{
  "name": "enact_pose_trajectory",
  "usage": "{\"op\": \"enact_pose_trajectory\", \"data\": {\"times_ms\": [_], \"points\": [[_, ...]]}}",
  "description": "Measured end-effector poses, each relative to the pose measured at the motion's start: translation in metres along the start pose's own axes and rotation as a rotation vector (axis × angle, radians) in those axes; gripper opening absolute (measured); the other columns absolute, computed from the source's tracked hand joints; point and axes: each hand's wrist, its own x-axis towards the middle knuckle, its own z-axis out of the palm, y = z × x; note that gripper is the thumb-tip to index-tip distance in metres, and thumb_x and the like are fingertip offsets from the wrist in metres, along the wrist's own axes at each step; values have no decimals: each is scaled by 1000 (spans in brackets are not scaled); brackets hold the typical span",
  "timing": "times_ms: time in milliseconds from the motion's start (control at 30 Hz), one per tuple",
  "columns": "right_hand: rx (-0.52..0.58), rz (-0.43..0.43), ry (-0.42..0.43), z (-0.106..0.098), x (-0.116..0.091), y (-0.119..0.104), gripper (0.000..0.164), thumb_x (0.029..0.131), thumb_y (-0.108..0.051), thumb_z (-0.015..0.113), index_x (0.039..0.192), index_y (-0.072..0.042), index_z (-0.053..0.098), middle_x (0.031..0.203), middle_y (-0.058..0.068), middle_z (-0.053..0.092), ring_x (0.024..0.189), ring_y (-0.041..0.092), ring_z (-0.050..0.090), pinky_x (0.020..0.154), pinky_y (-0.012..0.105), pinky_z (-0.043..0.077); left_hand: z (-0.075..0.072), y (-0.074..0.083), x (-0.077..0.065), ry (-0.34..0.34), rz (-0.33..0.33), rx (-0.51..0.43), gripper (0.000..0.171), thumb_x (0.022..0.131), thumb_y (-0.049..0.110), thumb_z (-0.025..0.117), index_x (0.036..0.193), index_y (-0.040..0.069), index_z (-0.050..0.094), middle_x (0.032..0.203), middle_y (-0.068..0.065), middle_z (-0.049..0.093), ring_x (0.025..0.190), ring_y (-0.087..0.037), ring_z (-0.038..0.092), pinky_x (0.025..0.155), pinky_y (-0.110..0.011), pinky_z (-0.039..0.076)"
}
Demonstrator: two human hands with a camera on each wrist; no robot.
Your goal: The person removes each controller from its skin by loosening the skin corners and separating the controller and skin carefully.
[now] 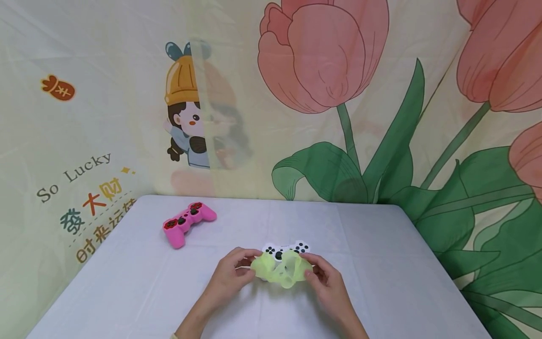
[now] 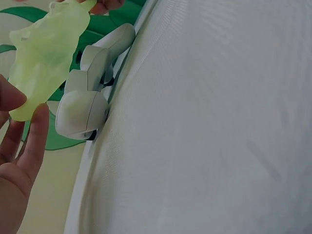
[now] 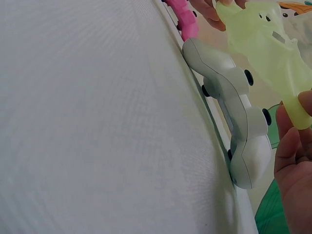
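Observation:
A soft, translucent yellow-green silicone controller cover (image 1: 279,270) is stretched between both hands, its surface wrinkled and with small cut-out holes (image 3: 279,37). My left hand (image 1: 230,273) pinches one end between thumb and fingers. At the opposite end, my right hand (image 1: 330,282) pinches the cover in the same way. Just behind it, a white game controller (image 1: 285,248) with black buttons and sticks rests on the table, partly hidden by the cover in the head view. Both wrist views show the controller (image 2: 83,114) standing on the cloth, apart from the cover.
Toward the back left of the white-covered table (image 1: 372,245) lies a pink game controller (image 1: 186,226) with black and red buttons. Behind the table hangs a printed cloth (image 1: 237,28) with tulips, a cartoon figure and lettering.

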Motion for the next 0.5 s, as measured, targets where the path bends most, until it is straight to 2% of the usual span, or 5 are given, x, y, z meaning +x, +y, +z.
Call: {"op": "enact_pose_trajectory", "data": {"times_ms": [133,300,400,500], "points": [[26,40,19,1,0,-2,39,93,10,70,128,-8,68,112,9,72,85,15,65,74,24,58,1,1,0,6,-37,-20,40,83,-13,67,117,8,65,116,-11,64,107,-23,66,88,-25,60],[82,118,53,3,0,-9,30,89,12,71,115,0,63,103,13,67,88,16,65,79,23,58,1,1,-2,-19,-66,-5,31,84,-4,73,112,7,63,116,-12,67,104,-20,69,88,-24,60],[95,131,54,4,0,-11,24,88,9,76,108,1,64,99,13,66,86,16,65,76,23,58,1,1,-3,-48,-77,-12,27,89,6,79,112,8,64,116,-12,68,104,-20,70,89,-25,60],[95,135,52,4,0,-11,23,88,6,80,105,0,65,97,12,66,85,16,66,75,24,59,0,1,-3,-46,-96,-21,30,91,18,85,109,9,64,113,-11,69,103,-20,70,86,-24,60]]}}
